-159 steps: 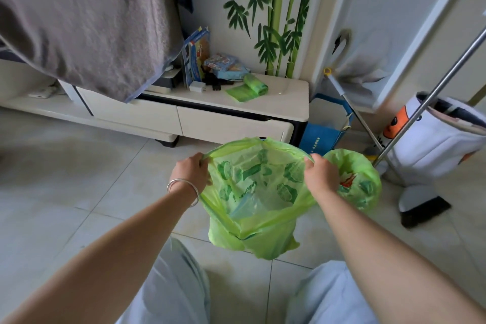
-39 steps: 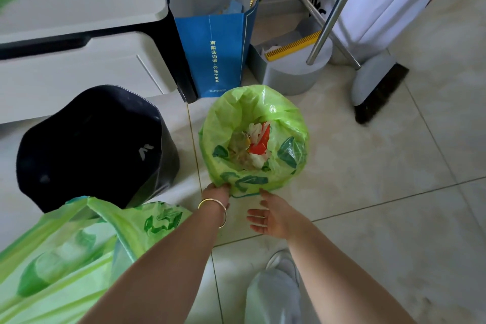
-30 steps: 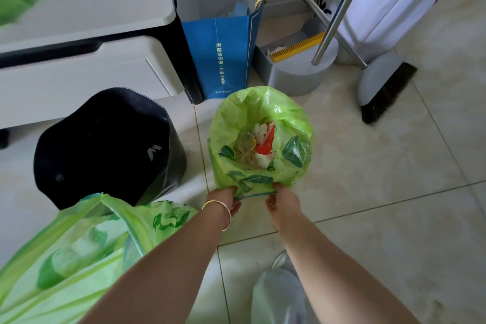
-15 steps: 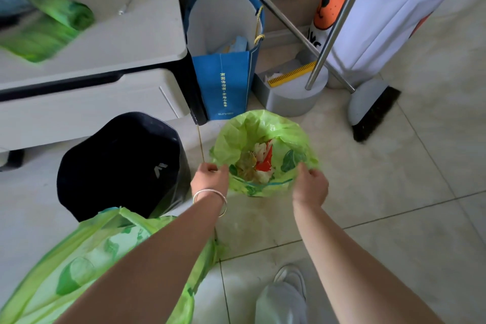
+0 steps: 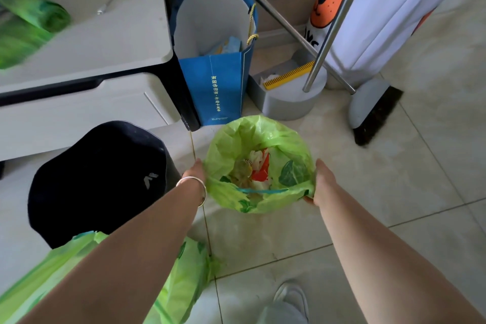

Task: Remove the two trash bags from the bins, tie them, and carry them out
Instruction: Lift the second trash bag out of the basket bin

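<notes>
A green trash bag (image 5: 263,137) lines a small bin on the tiled floor, its mouth open over food scraps and a red wrapper. My left hand (image 5: 193,169) grips the bag's left rim and my right hand (image 5: 322,181) grips its right rim. A second green trash bag (image 5: 184,273) lies on the floor at the lower left, partly hidden by my left arm. An empty black bin (image 5: 97,179) stands to the left of the lined one.
A white low cabinet (image 5: 86,42) with a roll of green bags (image 5: 34,10) sits at the left. Behind the bin stand a blue paper bag (image 5: 215,87), a grey dustpan (image 5: 286,97), a broom (image 5: 373,110) and a white laundry bag (image 5: 389,8).
My hands have slid apart from the near edge of the bag's rim to its left and right sides. The camera has drawn back and tilted up a little.
</notes>
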